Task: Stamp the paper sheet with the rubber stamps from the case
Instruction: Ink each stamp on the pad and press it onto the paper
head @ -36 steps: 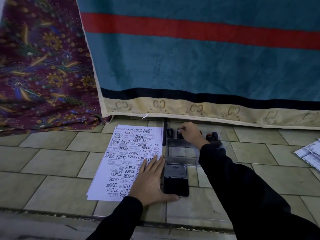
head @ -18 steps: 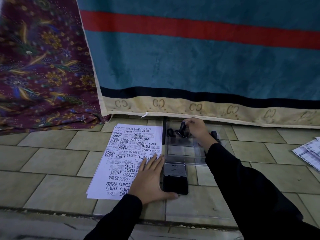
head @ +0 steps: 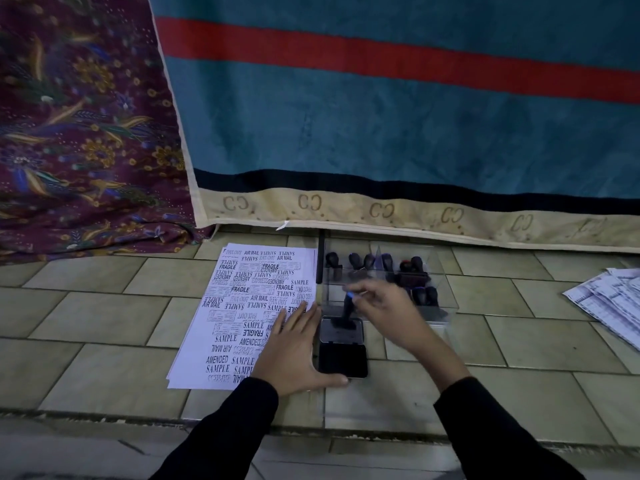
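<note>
Left hand (head: 294, 351) flat, fingers spread, palm down on the lower right corner of the sheet (head: 242, 317), thumb stretched along the near edge of the ink pad (head: 343, 346); gripping nothing, only pressing. Right hand (head: 384, 306) partly curled, thumb and fingertips pinched around the top of a stamp (head: 347, 308), handle dark with a blue tip just visible between the fingers. Stamp upright, base down on the far half of the pad; contact appears made, though motion blur keeps it uncertain. Pad lying open between the two hands, touching the left thumb, near half black, far half paler. Sheet under and beyond the left hand, on the tiled floor (head: 104, 327), covered with dark prints: SAMPLE, FRAGILE, AIR MAIL, FAX OUT, AMENDED, many upside down. Case (head: 429, 315) clear, just beyond the right hand, holding more stamps (head: 412, 266) standing in rows; exact count unclear. Black pen-like stick (head: 320, 258) between sheet and case, beyond the left fingertips. Teal rug (head: 381, 133) with a red stripe hanging beyond both hands, patterned maroon cloth (head: 79, 133) to the left of it. Loose papers (head: 609, 303) well to the right of the right hand. Black sleeves on both arms.
</note>
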`<state>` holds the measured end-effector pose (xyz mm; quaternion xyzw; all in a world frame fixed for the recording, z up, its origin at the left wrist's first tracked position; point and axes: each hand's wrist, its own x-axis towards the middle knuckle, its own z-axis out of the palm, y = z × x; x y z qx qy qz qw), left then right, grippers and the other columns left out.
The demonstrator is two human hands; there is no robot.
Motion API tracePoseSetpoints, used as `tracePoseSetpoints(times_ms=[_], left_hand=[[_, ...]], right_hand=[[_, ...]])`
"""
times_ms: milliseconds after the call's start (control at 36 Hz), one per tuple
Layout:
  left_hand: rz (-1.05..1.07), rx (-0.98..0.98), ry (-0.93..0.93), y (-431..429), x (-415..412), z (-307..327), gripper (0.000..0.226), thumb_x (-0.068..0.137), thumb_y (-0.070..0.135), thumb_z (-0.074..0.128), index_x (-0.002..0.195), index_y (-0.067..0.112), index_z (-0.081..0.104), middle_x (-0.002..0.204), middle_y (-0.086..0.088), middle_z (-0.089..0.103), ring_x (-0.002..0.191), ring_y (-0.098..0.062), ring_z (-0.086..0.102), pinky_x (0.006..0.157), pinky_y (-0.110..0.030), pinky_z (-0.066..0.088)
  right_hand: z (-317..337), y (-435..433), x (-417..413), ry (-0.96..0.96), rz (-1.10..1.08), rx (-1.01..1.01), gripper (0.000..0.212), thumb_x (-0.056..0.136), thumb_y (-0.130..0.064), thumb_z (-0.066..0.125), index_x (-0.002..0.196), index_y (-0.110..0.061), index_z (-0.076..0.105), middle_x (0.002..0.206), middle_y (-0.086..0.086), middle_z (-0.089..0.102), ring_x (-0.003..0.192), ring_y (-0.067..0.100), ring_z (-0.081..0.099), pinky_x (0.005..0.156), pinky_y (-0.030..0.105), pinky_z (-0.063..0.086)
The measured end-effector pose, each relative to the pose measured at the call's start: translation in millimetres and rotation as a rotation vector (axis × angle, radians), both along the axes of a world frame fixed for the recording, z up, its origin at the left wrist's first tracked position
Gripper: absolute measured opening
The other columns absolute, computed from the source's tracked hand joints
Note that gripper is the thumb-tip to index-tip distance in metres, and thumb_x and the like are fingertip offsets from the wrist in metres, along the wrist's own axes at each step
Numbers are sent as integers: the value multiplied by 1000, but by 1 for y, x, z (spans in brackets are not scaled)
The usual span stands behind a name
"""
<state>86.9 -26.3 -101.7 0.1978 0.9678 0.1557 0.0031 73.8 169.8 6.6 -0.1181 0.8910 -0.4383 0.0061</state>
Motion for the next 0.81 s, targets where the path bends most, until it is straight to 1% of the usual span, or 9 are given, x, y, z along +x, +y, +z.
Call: tracePoseSetpoints(times_ms=[56, 139, 222, 306, 389, 528, 639, 722, 806], left_hand=[[-2, 18, 6, 0, 0, -1, 137, 51, 104, 32, 155, 18, 6, 163, 6, 4, 146, -3, -14, 121, -42, -9], [1, 24, 12, 0, -1, -2, 138, 50, 104, 33, 154, 18, 9, 163, 6, 9, 146, -2, -10, 122, -42, -6], [0, 33, 8, 0, -1, -2, 138, 49, 104, 35, 154, 18, 9, 163, 7, 8, 144, 1, -11, 121, -41, -8], [3, 31, 5, 0, -1, -2, 138, 49, 104, 35, 155, 19, 8, 163, 8, 6, 144, 1, -12, 121, -40, -9], [1, 30, -6, 0, -1, -1, 138, 50, 103, 35, 155, 19, 6, 163, 9, 4, 145, 0, -12, 121, -40, -10], [-5, 26, -5, 0, 0, 0, 138, 50, 104, 32, 155, 18, 5, 164, 8, 3, 147, -3, -10, 121, -40, -11], [-2, 36, -16, 0, 0, 0, 138, 50, 103, 34, 155, 19, 4, 164, 8, 2, 147, -2, -11, 121, -40, -10], [-6, 38, -14, -1, -1, -1, 139, 49, 104, 33, 155, 19, 5, 163, 8, 2, 143, 2, -15, 120, -39, -11], [-5, 44, -10, -1, -1, -2, 139, 49, 104, 33, 155, 18, 5, 163, 8, 1, 142, 3, -16, 120, -38, -12]], right_hand=[[-7, -4, 11, 79, 31, 85, 23, 90, -8, 58, 111, -10, 68, 106, 6, 65, 91, 17, 66, 82, 14, 50], [-15, -9, 25, 150, 92, 151, 25, 87, -7, 58, 110, -12, 68, 102, 6, 63, 89, 17, 64, 85, 26, 53], [-19, -11, 35, 173, 108, 176, 29, 84, -6, 58, 110, -13, 68, 105, 4, 64, 92, 14, 63, 87, 27, 52], [-23, -14, 42, 166, 111, 185, 28, 84, -8, 60, 111, -12, 68, 108, 3, 62, 89, 12, 62, 84, 24, 51], [-27, -14, 47, 175, 109, 220, 31, 84, -14, 64, 115, -14, 66, 110, 2, 62, 86, 11, 59, 81, 11, 44], [-28, -16, 53, 217, 89, 234, 30, 85, -13, 65, 116, -12, 65, 108, 4, 63, 89, 14, 62, 81, 8, 39], [-28, -17, 55, 254, 54, 229, 34, 84, -14, 66, 118, -13, 62, 107, 2, 63, 91, 15, 61, 82, 16, 42], [-28, -18, 56, 254, 66, 247, 27, 84, -13, 66, 111, -9, 64, 103, 5, 63, 89, 17, 60, 82, 24, 48], [-29, -18, 57, 256, 61, 259, 22, 83, -12, 67, 105, -7, 66, 99, 7, 63, 87, 18, 60, 78, 20, 46]])
